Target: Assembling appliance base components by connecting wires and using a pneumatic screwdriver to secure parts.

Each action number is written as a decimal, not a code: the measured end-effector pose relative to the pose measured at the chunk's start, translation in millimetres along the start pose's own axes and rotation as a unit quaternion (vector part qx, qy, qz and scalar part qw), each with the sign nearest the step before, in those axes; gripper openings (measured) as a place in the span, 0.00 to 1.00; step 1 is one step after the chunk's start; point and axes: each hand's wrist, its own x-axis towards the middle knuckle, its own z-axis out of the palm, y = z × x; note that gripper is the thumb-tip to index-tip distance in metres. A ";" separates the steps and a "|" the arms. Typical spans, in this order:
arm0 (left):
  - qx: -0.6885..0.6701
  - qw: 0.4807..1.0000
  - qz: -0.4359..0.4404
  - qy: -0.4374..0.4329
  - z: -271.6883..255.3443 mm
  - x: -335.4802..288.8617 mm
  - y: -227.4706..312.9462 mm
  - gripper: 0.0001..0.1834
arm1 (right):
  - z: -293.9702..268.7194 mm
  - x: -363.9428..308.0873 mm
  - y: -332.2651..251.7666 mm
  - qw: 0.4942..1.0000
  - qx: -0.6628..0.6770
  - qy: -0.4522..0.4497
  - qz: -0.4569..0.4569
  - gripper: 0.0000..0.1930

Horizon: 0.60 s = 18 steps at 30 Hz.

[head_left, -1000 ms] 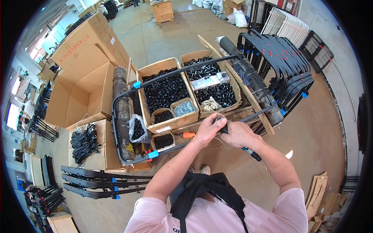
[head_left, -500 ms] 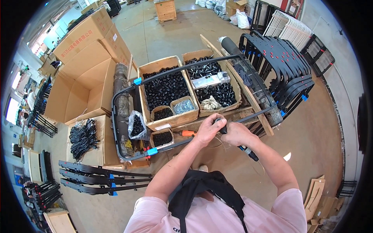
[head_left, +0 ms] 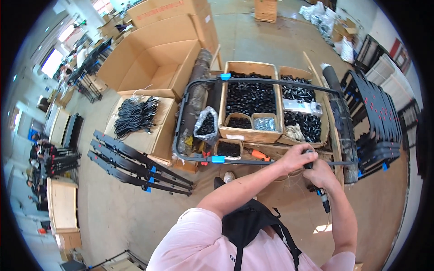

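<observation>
A large black tubular frame [head_left: 181, 119] with blue tape lies across the boxes in front of me. At its near rail, toward the right end, my two hands meet. My left hand [head_left: 296, 159] is closed, its thumb and fingers against a small black part [head_left: 308, 163] mostly covered by the hands. Close against it, my right hand [head_left: 322, 175] is wrapped round what looks like a slim black-and-blue corded power screwdriver [head_left: 323, 198]. The tool's end juts out below the fist toward me. Its other end is hidden by my hands.
Beneath the frame stand a wooden box [head_left: 221, 97] of black caps, a cardboard box [head_left: 326, 122] of black parts and a small tub [head_left: 241, 151] of screws. An orange-handled tool [head_left: 260, 155] lies nearby. Black frames are stacked left [head_left: 131, 165] and right [head_left: 375, 108].
My view has swung left, so the frame, boxes and hands appear farther right. Both hands stay together at the near rail, with the screwdriver still in the right one.
</observation>
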 end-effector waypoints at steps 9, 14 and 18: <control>0.095 0.982 0.162 0.012 -13.3 4.3 57.2 0.17 | -28.4 -7.7 -46.4 0.996 0.048 0.062 -0.037 0.17; 0.183 0.941 0.282 0.034 -80.9 -5.8 76.6 0.16 | -22.1 34.4 -90.9 0.965 0.256 -0.045 0.032 0.20; 0.180 0.949 0.254 0.054 -145.6 -25.4 70.5 0.15 | 22.5 78.7 -107.6 0.987 0.151 -0.028 -0.042 0.30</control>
